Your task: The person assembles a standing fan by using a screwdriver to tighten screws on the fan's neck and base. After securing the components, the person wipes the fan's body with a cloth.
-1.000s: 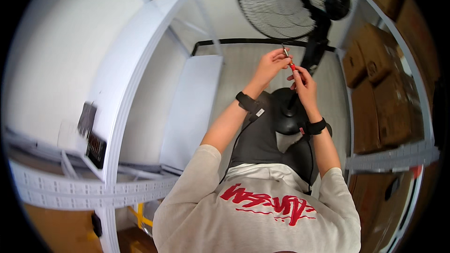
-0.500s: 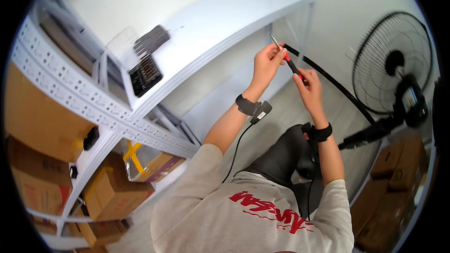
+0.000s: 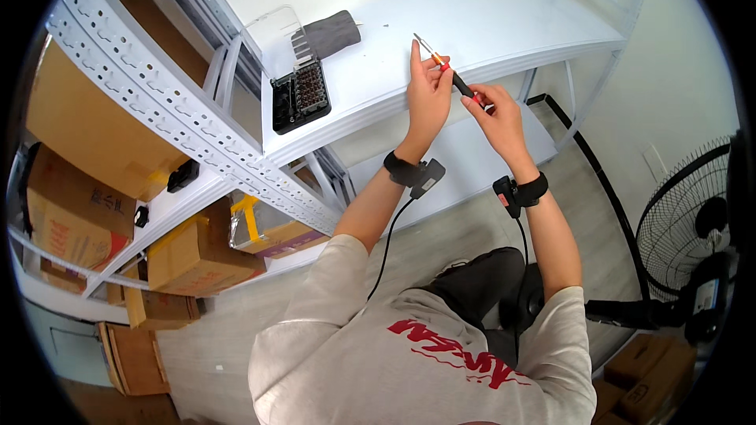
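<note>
A screwdriver point(image 3: 463, 86) with a black and red handle and a thin metal shaft slants over the front of the white shelf, its tip up and to the left. Around its red collar, the fingers of my left hand point(image 3: 429, 98) are closed, with the index finger stretched up beside the shaft. My right hand point(image 3: 501, 121) pinches the rear end of the handle. To the left on the shelf lies an open black bit case point(image 3: 302, 97) with rows of bits in it. Beside that case rests a dark grey cloth-like piece point(image 3: 329, 34).
The white shelf point(image 3: 504, 20) runs along the wall. Perforated metal racking point(image 3: 157, 83) with cardboard boxes point(image 3: 197, 256) stands at left. A black standing fan point(image 3: 693, 220) is at right, above more boxes point(image 3: 650, 370). Black cables hang from both wrist straps.
The view has shifted, so shelf and fan appear further right and the case is nearer the middle. My left index finger now points up along the shaft. Both hands still hold the screwdriver.
</note>
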`<act>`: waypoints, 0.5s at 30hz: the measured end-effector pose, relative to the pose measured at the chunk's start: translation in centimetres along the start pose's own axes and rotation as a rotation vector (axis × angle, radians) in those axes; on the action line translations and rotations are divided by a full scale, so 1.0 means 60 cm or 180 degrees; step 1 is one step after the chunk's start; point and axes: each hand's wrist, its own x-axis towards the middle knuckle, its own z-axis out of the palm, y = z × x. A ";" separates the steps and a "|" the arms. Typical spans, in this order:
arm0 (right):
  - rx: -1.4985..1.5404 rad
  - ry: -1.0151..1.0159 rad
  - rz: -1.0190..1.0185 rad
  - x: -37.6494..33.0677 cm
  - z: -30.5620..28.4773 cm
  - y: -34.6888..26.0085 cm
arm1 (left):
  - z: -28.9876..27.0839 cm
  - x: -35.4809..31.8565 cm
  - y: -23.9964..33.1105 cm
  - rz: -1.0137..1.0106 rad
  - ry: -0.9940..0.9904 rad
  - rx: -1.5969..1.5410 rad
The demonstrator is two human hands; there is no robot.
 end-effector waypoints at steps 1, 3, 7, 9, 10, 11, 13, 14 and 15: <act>0.0020 0.0003 -0.0025 0.003 -0.002 0.006 | 0.007 0.000 0.002 -0.0055 0.0035 0.0035; 0.0043 0.0019 -0.0078 0.014 -0.008 0.011 | 0.020 0.011 0.011 -0.0161 0.0100 0.0087; 0.0143 -0.0084 0.0157 0.049 -0.029 -0.013 | 0.030 0.042 0.045 -0.0328 0.0041 0.0565; 0.0115 -0.0157 0.0173 0.080 -0.033 -0.028 | 0.021 0.073 0.060 -0.0520 -0.0072 0.0884; -0.0045 -0.0257 0.0231 0.095 -0.030 -0.039 | 0.011 0.085 0.062 -0.0531 -0.0070 0.0939; -0.0202 -0.0359 0.0288 0.109 -0.026 -0.050 | -0.003 0.096 0.060 -0.0545 -0.0069 0.0998; -0.0434 -0.0486 0.0385 0.130 -0.018 -0.065 | -0.026 0.113 0.064 -0.0572 -0.0085 0.1412; -0.0516 -0.0513 0.0430 0.139 -0.015 -0.070 | -0.040 0.120 0.069 -0.0590 -0.0105 0.1761; -0.0577 -0.0521 0.0455 0.150 -0.010 -0.074 | -0.055 0.131 0.075 -0.0579 -0.0136 0.2128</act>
